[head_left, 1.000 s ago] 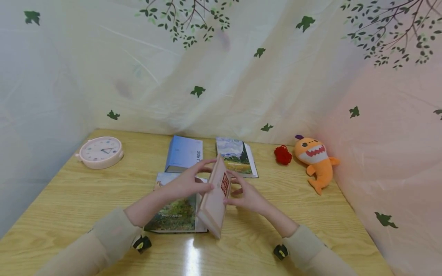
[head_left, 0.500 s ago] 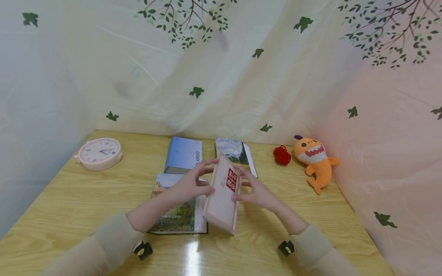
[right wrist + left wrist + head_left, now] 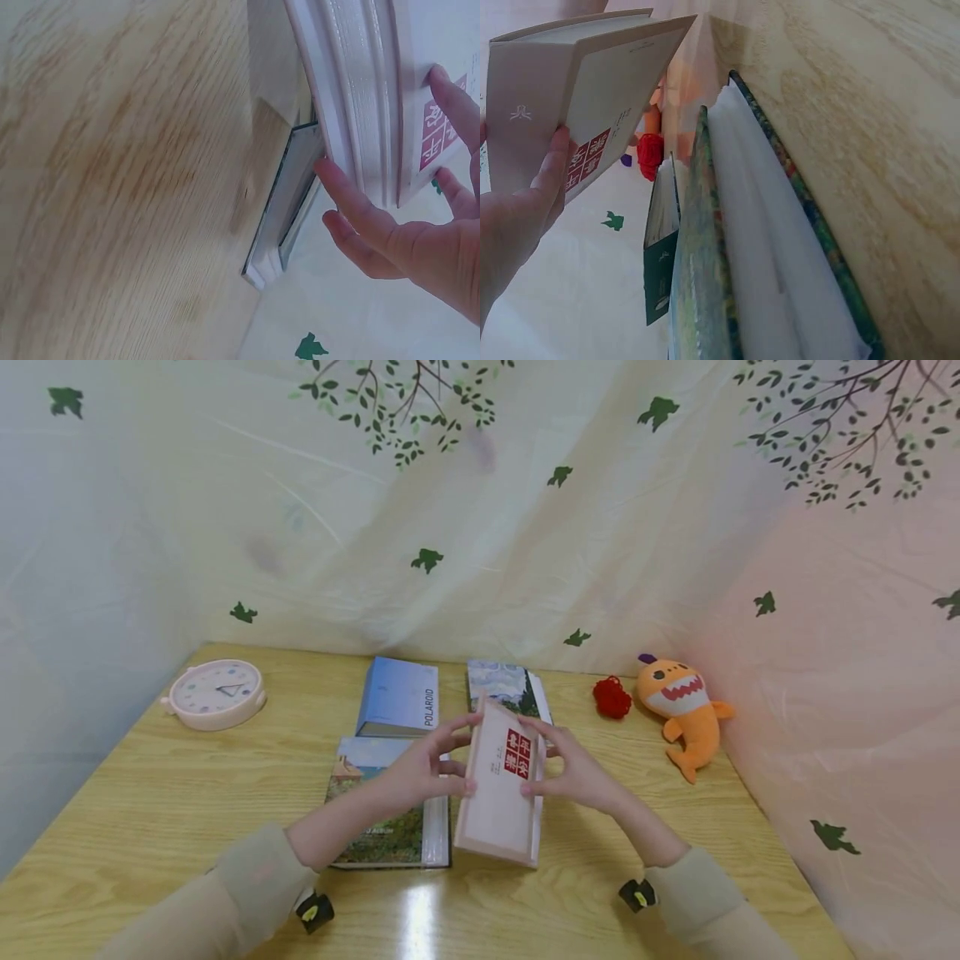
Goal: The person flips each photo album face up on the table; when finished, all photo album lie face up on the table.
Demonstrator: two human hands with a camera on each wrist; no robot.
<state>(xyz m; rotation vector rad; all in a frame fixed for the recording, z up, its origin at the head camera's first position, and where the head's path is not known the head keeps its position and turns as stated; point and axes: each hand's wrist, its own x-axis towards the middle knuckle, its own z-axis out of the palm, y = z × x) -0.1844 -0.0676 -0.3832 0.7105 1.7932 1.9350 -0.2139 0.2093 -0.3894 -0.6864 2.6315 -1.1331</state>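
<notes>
A pale pink photo album [image 3: 497,814] with a red block of characters is tilted in the air above the table, between both hands. My left hand [image 3: 422,770] grips its left side, thumb on the front cover. On the opposite side my right hand [image 3: 579,774] holds it, thumb on the cover near the red block; in the right wrist view its fingers [image 3: 360,214] reach behind the edge of the pages. Below and left of the held album lies a landscape-covered photo album [image 3: 390,843], partly hidden by my left arm.
Farther back lie a blue Polaroid album [image 3: 401,689] and another painted album [image 3: 498,681], partly covered by the held one. A pink clock [image 3: 217,693] stands at left. A red fuzzy ball [image 3: 612,697] and an orange shark toy [image 3: 693,727] sit at right on the wooden table [image 3: 225,810].
Both hands have shifted right with the pink album. It has turned from nearly edge-on so its front cover faces up toward the head camera, and more of the landscape-covered album's right edge shows.
</notes>
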